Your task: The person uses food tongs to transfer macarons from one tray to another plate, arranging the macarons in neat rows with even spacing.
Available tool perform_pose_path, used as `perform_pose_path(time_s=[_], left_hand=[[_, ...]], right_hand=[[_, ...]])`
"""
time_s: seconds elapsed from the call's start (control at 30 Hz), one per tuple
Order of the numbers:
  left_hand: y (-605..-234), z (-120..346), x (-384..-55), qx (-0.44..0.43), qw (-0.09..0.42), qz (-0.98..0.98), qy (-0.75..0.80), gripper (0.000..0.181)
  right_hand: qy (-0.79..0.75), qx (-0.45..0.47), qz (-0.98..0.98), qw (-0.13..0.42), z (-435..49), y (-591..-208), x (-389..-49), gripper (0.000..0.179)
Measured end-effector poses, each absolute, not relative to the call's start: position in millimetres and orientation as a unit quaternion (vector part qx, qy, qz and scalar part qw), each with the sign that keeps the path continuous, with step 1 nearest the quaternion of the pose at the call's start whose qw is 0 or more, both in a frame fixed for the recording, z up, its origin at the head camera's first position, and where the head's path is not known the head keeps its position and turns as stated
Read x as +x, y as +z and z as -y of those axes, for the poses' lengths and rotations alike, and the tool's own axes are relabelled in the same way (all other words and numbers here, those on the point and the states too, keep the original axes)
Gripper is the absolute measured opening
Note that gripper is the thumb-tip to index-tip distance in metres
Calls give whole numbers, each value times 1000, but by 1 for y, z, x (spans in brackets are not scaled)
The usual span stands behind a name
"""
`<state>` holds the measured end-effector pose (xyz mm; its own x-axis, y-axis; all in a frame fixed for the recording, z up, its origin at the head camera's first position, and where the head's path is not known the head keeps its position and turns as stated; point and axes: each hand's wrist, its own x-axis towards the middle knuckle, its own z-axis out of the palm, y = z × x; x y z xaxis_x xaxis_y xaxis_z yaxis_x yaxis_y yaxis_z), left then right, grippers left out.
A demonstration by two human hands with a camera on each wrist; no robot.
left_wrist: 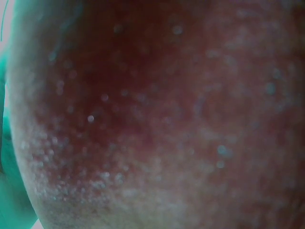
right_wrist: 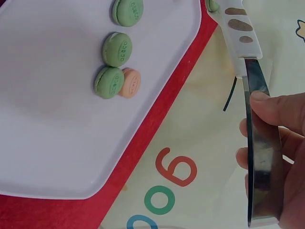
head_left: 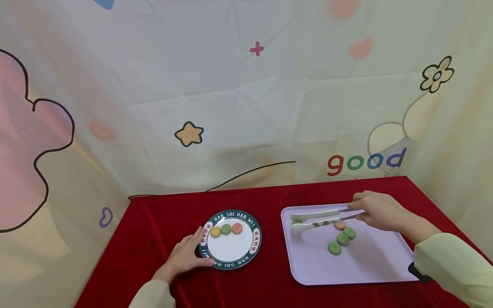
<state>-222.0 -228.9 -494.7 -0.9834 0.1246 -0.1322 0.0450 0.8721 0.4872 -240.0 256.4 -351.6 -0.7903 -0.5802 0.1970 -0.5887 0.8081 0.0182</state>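
My right hand (head_left: 379,211) grips a pair of tongs (right_wrist: 264,157) by their metal handles. The tongs' white, brown-spotted ends reach left over a lilac tray (head_left: 316,273), and a green macaron (head_left: 297,222) shows between the tips. On the tray lie several more green macarons (head_left: 334,248) and an orange macaron (right_wrist: 130,83). My left hand (head_left: 185,254) rests at the left rim of a round plate (head_left: 231,252), thumb and fingers spread along its edge. Yellow (head_left: 215,232), green (head_left: 226,229) and pink (head_left: 237,229) macarons sit in a row on it.
A red cloth (head_left: 269,261) covers the table under plate and tray. Behind it hangs a pale printed curtain (head_left: 231,107) with cartoon shapes and the word "good". Blurred skin fills most of the left wrist view.
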Motion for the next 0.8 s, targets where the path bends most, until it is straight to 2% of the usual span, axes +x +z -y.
perform_pose_path(time_s=[0.8], left_hand=[[-493, 228, -221, 38, 84, -962, 257, 109]], right_hand=[[36, 311, 945, 91, -245, -356, -247, 23]])
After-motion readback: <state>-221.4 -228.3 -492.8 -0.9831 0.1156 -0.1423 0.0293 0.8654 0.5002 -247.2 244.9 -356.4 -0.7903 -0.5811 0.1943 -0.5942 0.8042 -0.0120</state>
